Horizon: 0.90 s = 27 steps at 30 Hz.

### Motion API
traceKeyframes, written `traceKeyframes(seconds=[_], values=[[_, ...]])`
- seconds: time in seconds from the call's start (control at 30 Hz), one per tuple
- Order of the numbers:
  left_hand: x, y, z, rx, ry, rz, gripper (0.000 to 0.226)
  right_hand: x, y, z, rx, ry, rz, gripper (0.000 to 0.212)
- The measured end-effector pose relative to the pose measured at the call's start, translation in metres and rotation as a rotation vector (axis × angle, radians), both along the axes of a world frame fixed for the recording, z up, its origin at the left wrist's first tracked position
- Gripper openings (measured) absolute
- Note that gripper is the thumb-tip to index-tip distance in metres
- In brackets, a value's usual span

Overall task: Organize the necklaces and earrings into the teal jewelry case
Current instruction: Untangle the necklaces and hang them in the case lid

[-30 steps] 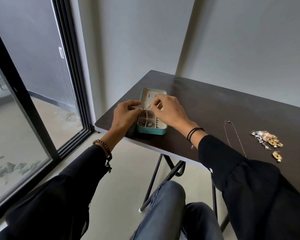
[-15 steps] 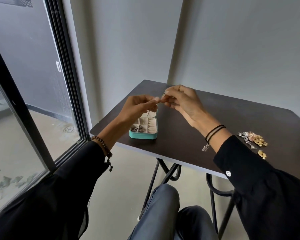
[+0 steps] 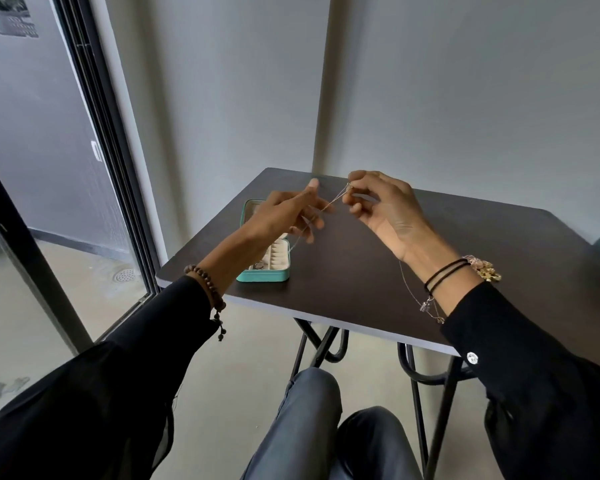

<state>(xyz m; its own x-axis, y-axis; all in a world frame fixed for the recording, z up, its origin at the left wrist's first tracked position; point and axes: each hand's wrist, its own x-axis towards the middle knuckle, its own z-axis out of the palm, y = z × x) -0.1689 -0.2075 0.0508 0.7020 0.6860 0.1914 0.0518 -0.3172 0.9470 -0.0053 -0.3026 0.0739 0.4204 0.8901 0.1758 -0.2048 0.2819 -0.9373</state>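
Note:
The teal jewelry case (image 3: 272, 274) lies open near the table's left front corner, cream inside, with some jewelry in its compartments. Both hands are raised above the table behind it. My right hand (image 3: 381, 206) pinches one end of a thin necklace chain (image 3: 333, 201). The chain stretches leftward to my left hand (image 3: 291, 216), whose fingers hold it, and a strand trails down toward the case. A second fine chain (image 3: 413, 292) lies on the table under my right wrist. A pile of gold and silver earrings (image 3: 485, 270) shows just past that wrist, partly hidden.
The dark folding table (image 3: 361, 282) stands in a corner against grey walls. A sliding glass door (image 3: 49, 188) runs along the left. My knees sit under the table's front edge, between its black metal legs.
Both hands rose from the case, lifting a thin necklace chain out of it, and then drew apart so the chain now stretches between them. The camera tilted up.

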Motion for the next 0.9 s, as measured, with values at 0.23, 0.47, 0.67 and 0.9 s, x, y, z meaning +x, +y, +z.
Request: traceKeyframes(seconds=[0.23,0.47,0.67,0.9], values=[[0.022,-0.017,0.014,0.061,-0.050,-0.082,0.029,0.012,-0.019,0.004,0.003,-0.091,-0.049,0.009],[0.034,-0.026,0.023,0.057,-0.078,-0.087,0.037,0.027,-0.034,0.009,-0.023,-0.189,-0.101,0.011],[0.042,-0.033,0.033,0.028,-0.124,-0.095,0.026,0.037,-0.038,0.009,-0.038,-0.247,-0.082,0.007],[0.041,-0.033,0.035,0.011,-0.163,-0.066,0.023,0.032,-0.043,0.010,-0.033,-0.246,-0.059,0.012]])
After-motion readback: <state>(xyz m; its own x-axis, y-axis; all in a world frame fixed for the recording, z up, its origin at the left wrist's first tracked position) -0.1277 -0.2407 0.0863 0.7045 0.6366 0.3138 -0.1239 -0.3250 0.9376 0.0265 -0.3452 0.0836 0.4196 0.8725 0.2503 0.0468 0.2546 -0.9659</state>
